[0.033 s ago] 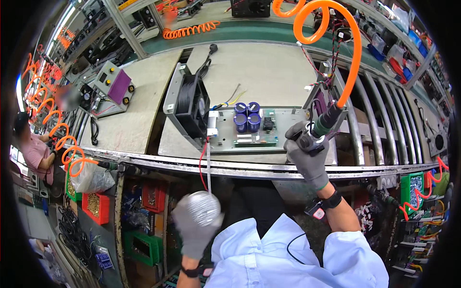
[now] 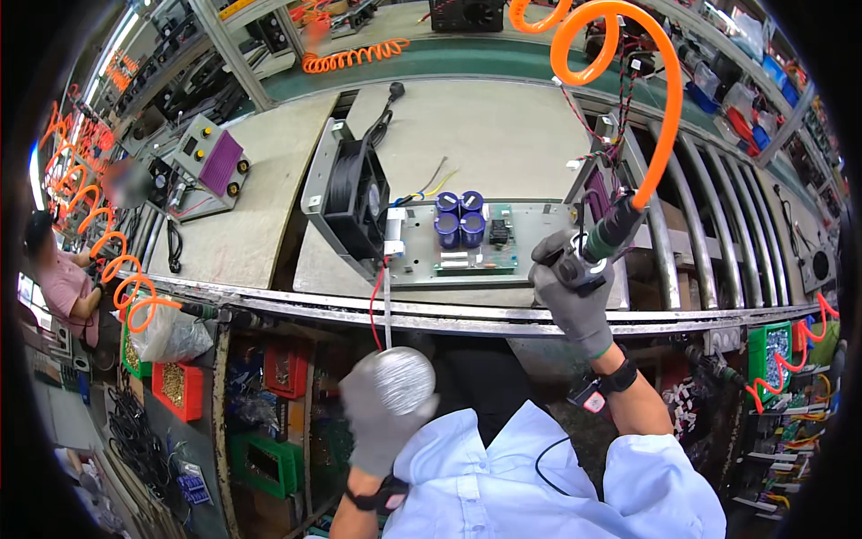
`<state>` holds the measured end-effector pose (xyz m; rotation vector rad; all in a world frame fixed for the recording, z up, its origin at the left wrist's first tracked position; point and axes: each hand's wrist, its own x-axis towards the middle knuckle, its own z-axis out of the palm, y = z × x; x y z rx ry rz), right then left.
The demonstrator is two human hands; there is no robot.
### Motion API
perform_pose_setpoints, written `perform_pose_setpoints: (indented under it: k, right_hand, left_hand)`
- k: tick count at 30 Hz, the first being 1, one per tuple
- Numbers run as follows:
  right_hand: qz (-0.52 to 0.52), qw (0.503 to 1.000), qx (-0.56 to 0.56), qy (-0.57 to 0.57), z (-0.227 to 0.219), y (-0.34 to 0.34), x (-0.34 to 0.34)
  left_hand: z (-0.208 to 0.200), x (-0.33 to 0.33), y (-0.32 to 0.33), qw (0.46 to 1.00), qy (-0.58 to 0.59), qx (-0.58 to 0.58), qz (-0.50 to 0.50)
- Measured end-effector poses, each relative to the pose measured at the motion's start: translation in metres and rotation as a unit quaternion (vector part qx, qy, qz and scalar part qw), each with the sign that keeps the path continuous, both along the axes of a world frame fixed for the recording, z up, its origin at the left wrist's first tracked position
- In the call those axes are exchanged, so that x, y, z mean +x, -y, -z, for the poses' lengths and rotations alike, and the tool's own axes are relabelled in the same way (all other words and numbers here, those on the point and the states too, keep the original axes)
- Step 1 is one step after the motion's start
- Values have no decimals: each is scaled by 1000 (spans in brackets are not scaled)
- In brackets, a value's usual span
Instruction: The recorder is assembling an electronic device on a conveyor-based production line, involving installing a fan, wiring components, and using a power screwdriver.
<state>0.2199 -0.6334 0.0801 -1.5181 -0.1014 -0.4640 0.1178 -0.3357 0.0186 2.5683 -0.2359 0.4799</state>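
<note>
My left hand point(image 2: 382, 409), in a grey glove, grips a round silvery wound coil point(image 2: 403, 381) low in front of my body. A red wire point(image 2: 373, 314) and a pale flat lead run from the coil up to the metal chassis point(image 2: 417, 269) on the bench. In my gloved right hand point(image 2: 575, 292) is an air screwdriver point(image 2: 612, 229), held over the chassis's right end; its tip is hidden. On the chassis sit a circuit board point(image 2: 503, 260) with purple capacitors point(image 2: 460, 231) and, on the left, a black fan point(image 2: 357, 202) in an upright panel.
An orange coiled hose point(image 2: 669, 108) rises from the screwdriver. Steel rollers point(image 2: 709, 225) lie right of the chassis. Another unit with a purple side point(image 2: 220, 166) stands left. Red bins point(image 2: 178, 391) and a green bin point(image 2: 267, 463) of small parts sit below; a person point(image 2: 67, 287) is at far left.
My left hand has moved a little to the right and up with the coil. My right hand and the screwdriver are almost where they were.
</note>
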Motion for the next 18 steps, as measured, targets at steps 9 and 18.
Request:
perform_pose_setpoints:
  k: [9,18]
  right_hand:
    - [-28,999,3,20,8,0,-16]
    - [-27,998,-53,26,18,8,-9]
  left_hand:
    - [10,74,108,981,70,-31,177]
    - [25,88,107,985,32,7,169]
